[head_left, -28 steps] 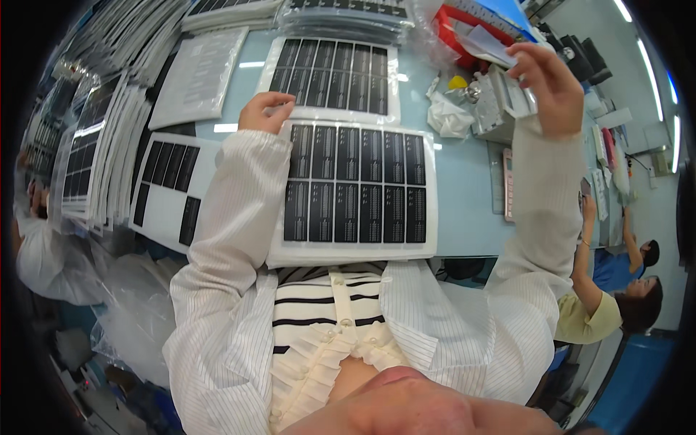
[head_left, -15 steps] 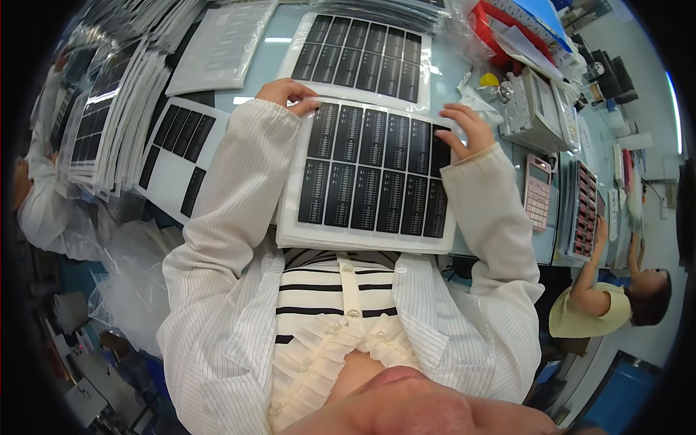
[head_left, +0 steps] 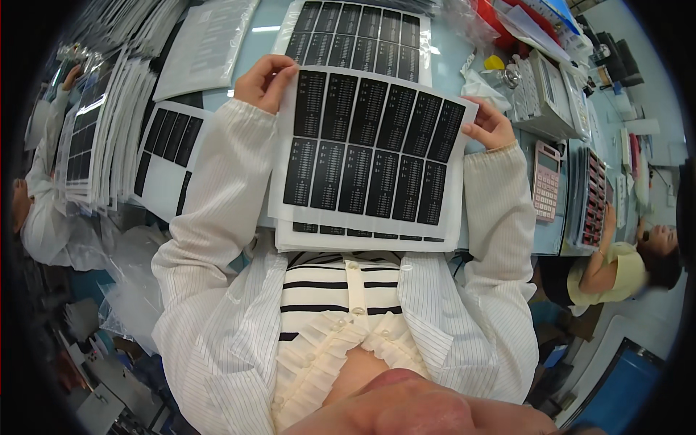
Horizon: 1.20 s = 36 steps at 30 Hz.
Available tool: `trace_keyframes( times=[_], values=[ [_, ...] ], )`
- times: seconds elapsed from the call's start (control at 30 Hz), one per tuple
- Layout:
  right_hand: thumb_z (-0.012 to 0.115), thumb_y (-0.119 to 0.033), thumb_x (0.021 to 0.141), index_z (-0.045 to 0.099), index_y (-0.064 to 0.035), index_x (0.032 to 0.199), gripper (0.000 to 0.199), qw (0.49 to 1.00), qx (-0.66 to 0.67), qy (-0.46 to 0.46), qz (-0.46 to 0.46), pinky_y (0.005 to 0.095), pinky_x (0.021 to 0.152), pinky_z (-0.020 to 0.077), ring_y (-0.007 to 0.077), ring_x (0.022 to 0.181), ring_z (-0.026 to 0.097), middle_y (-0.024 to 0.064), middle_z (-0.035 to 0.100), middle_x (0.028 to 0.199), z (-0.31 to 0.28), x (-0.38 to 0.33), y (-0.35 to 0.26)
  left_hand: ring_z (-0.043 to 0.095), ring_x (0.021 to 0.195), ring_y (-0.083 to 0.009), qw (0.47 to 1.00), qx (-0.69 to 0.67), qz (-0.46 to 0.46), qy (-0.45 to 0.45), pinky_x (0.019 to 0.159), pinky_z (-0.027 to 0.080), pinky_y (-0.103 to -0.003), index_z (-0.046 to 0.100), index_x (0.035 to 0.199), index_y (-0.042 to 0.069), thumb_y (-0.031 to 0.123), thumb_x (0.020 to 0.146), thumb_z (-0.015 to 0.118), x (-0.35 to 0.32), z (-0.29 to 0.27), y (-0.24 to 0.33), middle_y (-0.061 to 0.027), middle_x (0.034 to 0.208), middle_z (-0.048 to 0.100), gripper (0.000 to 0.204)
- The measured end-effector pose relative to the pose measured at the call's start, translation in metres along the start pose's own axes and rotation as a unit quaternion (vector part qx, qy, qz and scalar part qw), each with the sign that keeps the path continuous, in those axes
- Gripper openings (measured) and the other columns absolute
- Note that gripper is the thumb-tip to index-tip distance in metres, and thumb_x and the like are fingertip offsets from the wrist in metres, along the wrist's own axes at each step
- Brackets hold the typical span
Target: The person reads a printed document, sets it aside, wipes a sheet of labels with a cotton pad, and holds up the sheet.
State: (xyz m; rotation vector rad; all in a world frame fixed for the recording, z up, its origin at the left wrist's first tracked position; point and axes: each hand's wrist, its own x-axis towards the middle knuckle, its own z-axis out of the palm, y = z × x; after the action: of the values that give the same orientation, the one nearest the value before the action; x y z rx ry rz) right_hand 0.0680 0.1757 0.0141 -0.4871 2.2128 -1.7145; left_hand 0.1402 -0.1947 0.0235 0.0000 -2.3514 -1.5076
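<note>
A white sheet with two rows of black printed label panels [head_left: 373, 145] is raised between my hands. My left hand [head_left: 267, 81] pinches its far left corner between thumb and fingers. At the far right corner, my right hand [head_left: 490, 125] grips the edge the same way. Under the lifted sheet lies a stack of similar sheets [head_left: 362, 243], whose front edge and a strip of black panels show below it. Just beyond, another black-panelled sheet [head_left: 355, 32] rests on the table, partly covered by the raised one.
To the left are a loose panelled sheet [head_left: 168, 156], a tall pile of sheets [head_left: 116, 138] and a plastic-wrapped pack [head_left: 206, 51]. At right sit a pink calculator [head_left: 546, 181], a tray of dark red pieces [head_left: 591, 199] and a red bin [head_left: 500, 25]. Another person [head_left: 616, 268] works further right.
The top sheet has come up off the stack and shifted slightly left, uncovering panels beneath it. My left hand has moved left and away from me; my right hand has closed on its corner.
</note>
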Motion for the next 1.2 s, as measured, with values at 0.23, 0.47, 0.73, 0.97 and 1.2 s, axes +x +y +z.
trace_keyframes(
  times=[0.23,0.47,0.73,0.97,1.2],
  values=[
    [0.066,-0.008,0.069,0.057,0.0023,0.091,0.026,0.989,0.041,-0.102,0.094,0.021,0.052,0.0421,0.0075,0.057,0.052,0.0047,0.06,0.074,0.014,-0.017,-0.037,0.056,0.067,-0.0106,0.988,-0.12,-0.096,0.01,0.063,0.045,-0.022,0.056,0.094,0.005,0.023,0.083,0.052,-0.002,0.004,0.007,-0.0032,0.074,0.06,0.021],
    [0.061,-0.012,0.075,0.058,0.0012,0.082,0.015,0.981,0.073,0.023,0.177,0.0153,0.036,0.0365,0.0062,0.038,0.047,0.0056,0.059,0.065,0.009,-0.009,-0.023,0.056,0.056,-0.0121,0.918,-0.182,-0.266,-0.23,0.054,0.046,-0.023,0.057,0.093,0.0,0.02,0.081,0.054,0.004,-0.027,-0.012,-0.0082,0.071,0.061,0.023],
    [0.06,-0.01,0.075,0.057,0.0023,0.087,0.017,0.976,0.103,0.001,0.192,0.0162,0.041,0.0385,0.0066,0.046,0.05,0.0053,0.058,0.065,0.007,-0.016,-0.03,0.053,0.056,-0.0091,0.931,-0.036,-0.26,-0.255,0.051,0.041,-0.02,0.059,0.083,0.001,0.015,0.075,0.062,-0.001,-0.018,0.021,-0.0057,0.069,0.06,0.017],
    [0.057,-0.013,0.078,0.056,0.0017,0.084,0.016,0.997,0.017,0.061,0.052,0.0184,0.047,0.0398,0.0077,0.053,0.051,0.0046,0.058,0.067,0.01,-0.026,-0.049,0.047,0.049,-0.0076,0.984,-0.094,-0.105,-0.113,0.047,0.036,-0.02,0.056,0.07,0.0,0.017,0.08,0.056,-0.013,-0.027,0.022,-0.0032,0.06,0.056,0.02],
    [0.051,-0.005,0.078,0.054,0.0027,0.079,0.008,0.981,0.077,0.139,-0.112,0.0214,0.065,0.0416,0.0104,0.068,0.054,0.0082,0.059,0.079,0.014,-0.04,-0.033,0.049,0.049,-0.009,0.996,-0.069,0.048,-0.03,0.046,0.039,-0.021,0.055,0.068,-0.002,0.017,0.08,0.055,-0.021,-0.025,0.035,-0.0048,0.056,0.056,0.023]
  ],
)
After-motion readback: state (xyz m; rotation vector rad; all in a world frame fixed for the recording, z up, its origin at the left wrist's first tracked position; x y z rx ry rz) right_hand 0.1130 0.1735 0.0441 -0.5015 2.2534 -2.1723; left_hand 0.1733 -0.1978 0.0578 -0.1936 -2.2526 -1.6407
